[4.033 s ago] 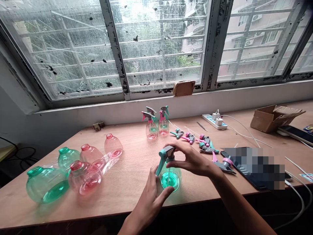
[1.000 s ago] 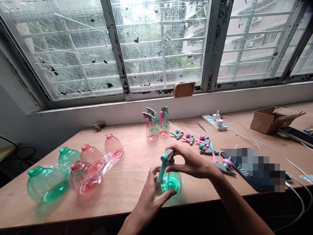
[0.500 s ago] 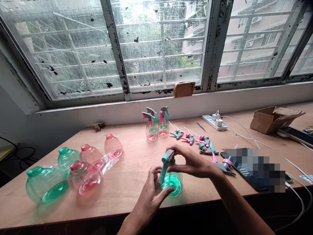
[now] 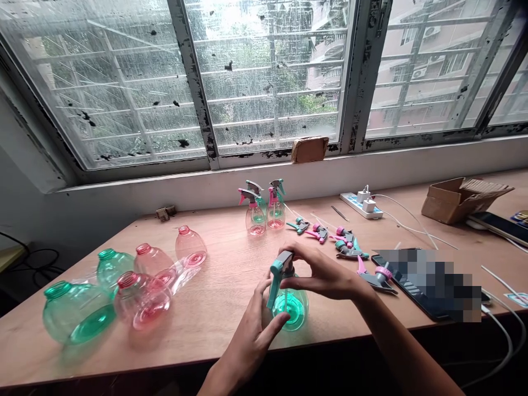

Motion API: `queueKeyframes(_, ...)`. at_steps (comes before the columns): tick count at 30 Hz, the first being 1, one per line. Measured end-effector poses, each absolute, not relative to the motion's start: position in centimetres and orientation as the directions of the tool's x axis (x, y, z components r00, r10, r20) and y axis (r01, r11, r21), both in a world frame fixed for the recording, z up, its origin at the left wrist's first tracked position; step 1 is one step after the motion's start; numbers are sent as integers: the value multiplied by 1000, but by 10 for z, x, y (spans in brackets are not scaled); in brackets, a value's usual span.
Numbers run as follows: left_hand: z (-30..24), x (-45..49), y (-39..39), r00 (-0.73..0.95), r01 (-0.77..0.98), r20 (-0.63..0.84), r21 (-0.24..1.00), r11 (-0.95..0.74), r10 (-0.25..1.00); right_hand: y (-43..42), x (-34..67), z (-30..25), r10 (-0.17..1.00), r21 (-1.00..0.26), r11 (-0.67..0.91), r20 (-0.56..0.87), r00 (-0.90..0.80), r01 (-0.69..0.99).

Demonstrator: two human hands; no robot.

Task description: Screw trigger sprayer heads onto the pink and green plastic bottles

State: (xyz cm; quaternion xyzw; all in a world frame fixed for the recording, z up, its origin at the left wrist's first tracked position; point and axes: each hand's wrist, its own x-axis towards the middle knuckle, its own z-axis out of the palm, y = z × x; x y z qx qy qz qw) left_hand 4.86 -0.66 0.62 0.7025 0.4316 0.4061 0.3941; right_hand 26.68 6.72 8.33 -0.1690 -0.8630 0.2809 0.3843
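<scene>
A clear green spray bottle [image 4: 295,313] stands upright near the table's front edge. On its neck sits a grey and teal trigger spray head [image 4: 281,267], its tube reaching down inside. My right hand [image 4: 319,272] is closed around the spray head from the right, thumb and fingers at the collar. My left hand [image 4: 256,324] wraps the bottle's left side, thumb across its front; some of its fingers are hidden behind the bottle. Loose pink-and-grey and teal-and-grey spray heads lie beyond my right hand, among them a pink-collared one [image 4: 379,278].
Open green bottles [image 4: 78,313] and pink bottles [image 4: 142,300] stand at left. Several assembled spray bottles [image 4: 256,217] stand by the wall. At right are a phone [image 4: 412,291], a power strip [image 4: 361,205], white cables and an open cardboard box [image 4: 447,202].
Both hands keep their hold on the green bottle and spray head. The spray head has turned very slightly, and my left fingers have shifted a little; everything else stays put.
</scene>
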Motion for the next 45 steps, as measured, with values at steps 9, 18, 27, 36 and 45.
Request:
queueKeyframes(9,10,46,-12,310,330,194,896,-297,931,68,265,84,503,-611,789,579,-642,66)
queueKeyframes(18,2,51,-4,230,217,205,942,-255,951,66,264,84,484,-572,817,611,-626,73)
queueKeyframes(27,9,46,-12,335,347,247,865,-363,909,71,263,80,495,-581,810,611,-618,74)
queueKeyframes(36,11,51,-8,309,100,219,960,-261,925,64,262,84,490,-613,789,595,-637,34)
queueKeyframes(45,1,51,-4,168,179,203,956,-233,965,59,255,82,524,-653,757,578,-626,31)
